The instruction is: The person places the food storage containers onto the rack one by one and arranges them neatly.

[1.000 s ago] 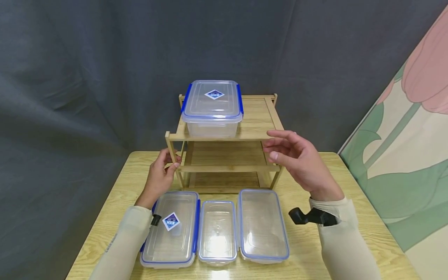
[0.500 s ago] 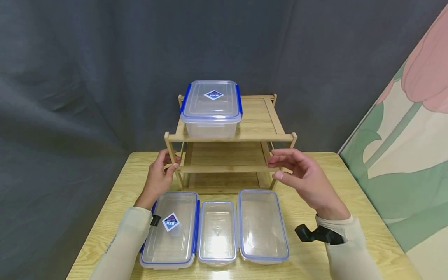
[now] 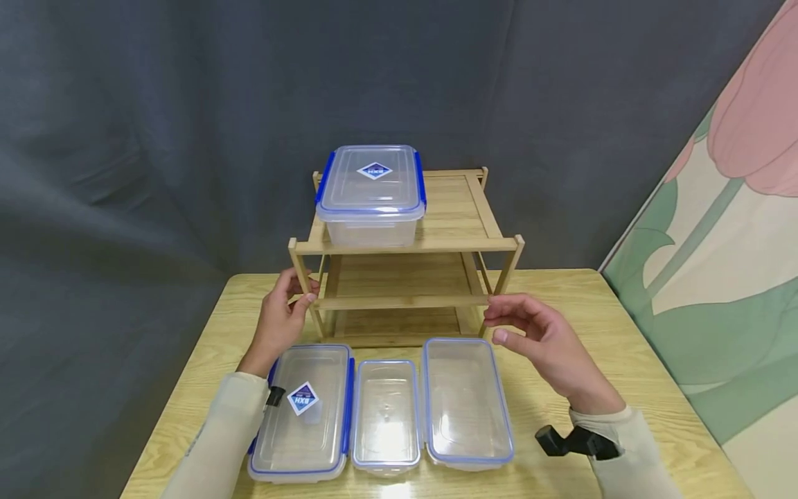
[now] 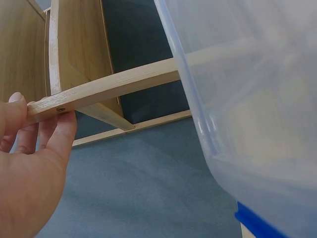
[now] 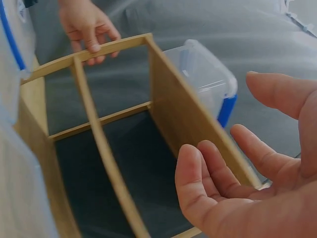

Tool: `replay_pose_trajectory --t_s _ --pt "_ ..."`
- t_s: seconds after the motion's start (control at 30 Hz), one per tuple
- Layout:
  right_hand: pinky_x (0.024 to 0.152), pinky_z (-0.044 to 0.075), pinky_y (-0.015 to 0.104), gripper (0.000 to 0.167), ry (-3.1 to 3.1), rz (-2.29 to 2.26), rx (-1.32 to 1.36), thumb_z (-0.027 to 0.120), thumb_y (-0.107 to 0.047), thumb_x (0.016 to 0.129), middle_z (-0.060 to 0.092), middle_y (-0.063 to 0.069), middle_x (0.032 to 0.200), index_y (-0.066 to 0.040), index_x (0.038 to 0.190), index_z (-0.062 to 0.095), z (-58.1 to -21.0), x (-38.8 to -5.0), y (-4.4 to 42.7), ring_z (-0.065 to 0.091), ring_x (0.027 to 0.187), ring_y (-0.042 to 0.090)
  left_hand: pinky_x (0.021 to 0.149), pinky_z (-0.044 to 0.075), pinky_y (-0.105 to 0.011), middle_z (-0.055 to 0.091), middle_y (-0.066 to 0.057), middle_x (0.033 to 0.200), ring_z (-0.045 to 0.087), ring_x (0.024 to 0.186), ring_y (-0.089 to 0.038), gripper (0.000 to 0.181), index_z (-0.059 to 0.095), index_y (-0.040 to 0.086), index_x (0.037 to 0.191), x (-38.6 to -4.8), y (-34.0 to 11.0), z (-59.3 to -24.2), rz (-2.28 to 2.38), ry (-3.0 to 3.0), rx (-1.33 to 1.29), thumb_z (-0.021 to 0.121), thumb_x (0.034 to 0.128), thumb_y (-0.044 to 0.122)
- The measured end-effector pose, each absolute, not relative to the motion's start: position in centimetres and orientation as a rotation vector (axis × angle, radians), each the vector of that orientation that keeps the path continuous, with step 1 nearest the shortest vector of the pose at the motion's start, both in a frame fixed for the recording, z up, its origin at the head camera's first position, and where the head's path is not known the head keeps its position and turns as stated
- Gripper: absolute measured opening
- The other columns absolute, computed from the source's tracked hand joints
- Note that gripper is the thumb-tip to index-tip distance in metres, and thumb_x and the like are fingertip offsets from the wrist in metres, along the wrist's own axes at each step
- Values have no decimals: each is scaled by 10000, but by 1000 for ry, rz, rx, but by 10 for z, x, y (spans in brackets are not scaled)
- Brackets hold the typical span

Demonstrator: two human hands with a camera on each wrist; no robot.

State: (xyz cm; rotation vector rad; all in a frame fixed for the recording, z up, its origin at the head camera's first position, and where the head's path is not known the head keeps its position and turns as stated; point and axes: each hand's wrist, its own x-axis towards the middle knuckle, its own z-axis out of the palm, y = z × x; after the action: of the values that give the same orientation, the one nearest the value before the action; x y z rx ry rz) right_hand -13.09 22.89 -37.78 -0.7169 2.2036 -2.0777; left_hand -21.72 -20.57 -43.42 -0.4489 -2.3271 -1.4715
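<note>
A three-tier wooden rack (image 3: pixel 449 244) stands on the table. My left hand (image 3: pixel 278 320) holds its front left post, thumb on one side and fingers on the other, as the left wrist view shows at the post (image 4: pixel 99 89). Near the front right post, my right hand (image 3: pixel 548 346) hovers with fingers loosely bent and thumb apart, nothing between them. On the top shelf's left part sits a lidded clear box (image 3: pixel 374 190) with blue side clips. The right wrist view shows my right hand's fingers (image 5: pixel 188 173) apart from the rack's frame (image 5: pixel 106 153).
In front of the rack, three clear plastic containers lie side by side: a left one (image 3: pixel 312 433) with blue clips and sticker, a smaller middle one (image 3: pixel 386 395), and a right one (image 3: pixel 467 395). A dark curtain (image 3: pixel 187 138) hangs behind the table (image 3: pixel 573 298); a flowered cloth (image 3: pixel 717 277) hangs right.
My right hand has moved down from beside the top shelf's front right corner to below the middle shelf's height. The left hand keeps its hold on the post. The view has shifted slightly.
</note>
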Motion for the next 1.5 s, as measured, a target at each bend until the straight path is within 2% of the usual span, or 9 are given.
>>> replay_pose_trajectory --t_s 0.27,0.47,0.57,0.77,0.9,1.13,1.33,1.5 --pt "899 606 245 368 2149 -2070 -632 633 63 1010 682 91 1233 -44 1362 622 -415 -132 230 701 1107 137 851 541 -98 690 -211 1211 702 1116 -370 385 529 13 1400 -218 -207 -438 -1519 -2308 -433 619 1031 -45" --pt "866 607 237 395 2154 -2062 -511 652 20 1017 693 20 1204 110 1384 536 -436 -132 234 682 1067 119 860 550 -124 693 -196 1231 704 1143 -356 349 536 42 1405 -218 -208 -435 -1557 -2333 -420 588 1062 3" --pt "854 605 233 409 2205 -2030 -443 671 -9 1016 690 -22 1181 114 1381 534 -447 -131 237 676 1047 99 881 555 -151 695 -191 1235 705 1159 -355 330 537 46 1405 -218 -209 -433 -1544 -2353 -427 565 1078 24" --pt "837 607 238 446 2250 -1999 -349 700 -30 1003 682 96 1190 133 1377 522 -464 -128 242 679 1025 95 897 557 -157 691 -191 1224 700 1148 -354 310 532 12 1389 -218 -209 -432 -1514 -2372 -434 553 1080 17" --pt "827 609 241 434 2281 -1976 -313 706 -49 1005 678 115 1192 115 1370 538 -470 -126 244 676 1021 101 886 545 -133 691 -193 1212 701 1138 -356 298 532 -2 1376 -218 -210 -433 -1501 -2373 -440 550 1079 9" --pt "816 604 244 426 2307 -1970 -265 705 -20 995 678 77 1153 128 1361 543 -481 -123 244 660 1003 76 923 592 -243 684 -200 1208 703 1152 -376 285 533 21 1352 -218 -208 -431 -1500 -2382 -431 560 1069 -10" --pt "767 589 253 442 2332 -1961 -136 737 -71 988 647 0 1082 91 1359 561 -490 -122 244 636 956 99 893 542 -131 687 -200 1216 698 1149 -370 285 531 14 1358 -218 -208 -431 -1489 -2386 -427 553 1074 2" --pt "730 574 257 428 2341 -1974 -86 746 -70 980 620 14 1050 74 1347 578 -496 -119 245 619 906 116 903 571 -182 691 -199 1214 701 1138 -359 290 528 -8 1362 -218 -208 -431 -1472 -2385 -434 555 1074 4"
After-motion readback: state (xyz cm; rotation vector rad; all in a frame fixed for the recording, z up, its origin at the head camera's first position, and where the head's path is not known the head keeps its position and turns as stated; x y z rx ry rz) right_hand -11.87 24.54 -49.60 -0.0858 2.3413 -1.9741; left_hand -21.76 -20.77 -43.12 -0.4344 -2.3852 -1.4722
